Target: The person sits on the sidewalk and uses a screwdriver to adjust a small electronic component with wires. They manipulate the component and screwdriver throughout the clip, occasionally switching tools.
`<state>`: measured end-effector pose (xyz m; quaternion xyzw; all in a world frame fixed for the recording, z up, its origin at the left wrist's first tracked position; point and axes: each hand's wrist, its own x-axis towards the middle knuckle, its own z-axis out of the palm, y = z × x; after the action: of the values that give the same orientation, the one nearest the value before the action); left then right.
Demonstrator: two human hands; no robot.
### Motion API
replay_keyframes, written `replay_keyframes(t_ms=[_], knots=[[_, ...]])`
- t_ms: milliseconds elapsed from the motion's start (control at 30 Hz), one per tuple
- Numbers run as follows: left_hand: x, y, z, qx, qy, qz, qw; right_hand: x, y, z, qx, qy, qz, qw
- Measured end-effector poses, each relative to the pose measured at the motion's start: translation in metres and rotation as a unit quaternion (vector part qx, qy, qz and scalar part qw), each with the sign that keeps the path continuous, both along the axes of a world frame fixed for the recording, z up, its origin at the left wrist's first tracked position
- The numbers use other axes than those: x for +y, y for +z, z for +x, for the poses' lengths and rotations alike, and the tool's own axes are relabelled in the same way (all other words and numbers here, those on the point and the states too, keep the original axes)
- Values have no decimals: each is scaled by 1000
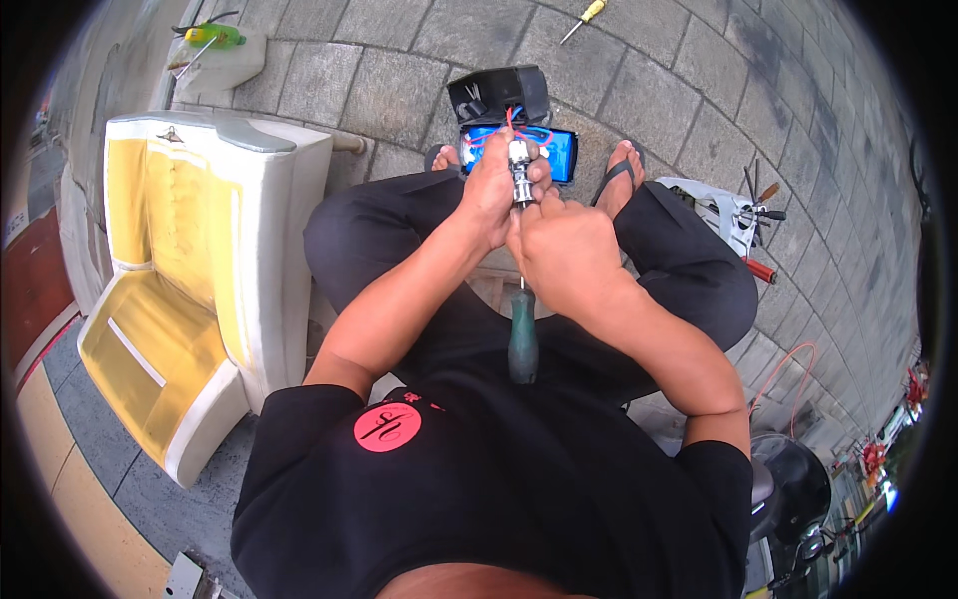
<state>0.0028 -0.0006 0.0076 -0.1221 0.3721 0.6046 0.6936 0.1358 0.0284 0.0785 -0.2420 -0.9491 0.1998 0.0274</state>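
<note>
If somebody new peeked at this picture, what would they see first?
Probably the big yellow-and-white seat on the left, because it is so bright. Next, in the middle, the left hand and right hand are together around a shiny silver part, with a green-handled screwdriver sticking out below them. Just beyond the hands, a bright blue block with red wires sits between two feet.

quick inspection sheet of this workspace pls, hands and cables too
Surface: grey paving
Job's things: silver metal part; green-handled screwdriver, handle towards the body; blue box beyond the hands
Clutter: yellow-handled screwdriver; hand tools on the right
Grippers (bare hands): left hand grips the metal part; right hand closed at its near end, exact grip hidden
Cables: red and blue wires at the box
Surroundings: yellow-and-white chair, left
</note>
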Motion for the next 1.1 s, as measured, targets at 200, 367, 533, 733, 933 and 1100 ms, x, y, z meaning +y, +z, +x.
replay_keyframes(t_ms=[200, 367, 533, 733, 933, 1100], knots=[[2, 3, 2, 0, -1, -10, 1000, -3, -8, 5, 52, -18, 3, 998], [2, -3, 1, 10, -5, -13, 1000, -1, 3, 1, -22, 17, 30, 999], [0, -4, 0, -3, 4, -6, 1000, -1, 5, 3, 1, -16, -42, 999], [1, -4, 2, 1, 2, -13, 1000, -6, 6, 0, 7, -33, -8, 999], [1, -4, 1, -9, 14, -11, 1000, -7, 2, -2, 16, -44, 9, 999], [2, -3, 2, -16, 23, -5, 1000, -5, -8, 0, 39, -98, -115, 988]])
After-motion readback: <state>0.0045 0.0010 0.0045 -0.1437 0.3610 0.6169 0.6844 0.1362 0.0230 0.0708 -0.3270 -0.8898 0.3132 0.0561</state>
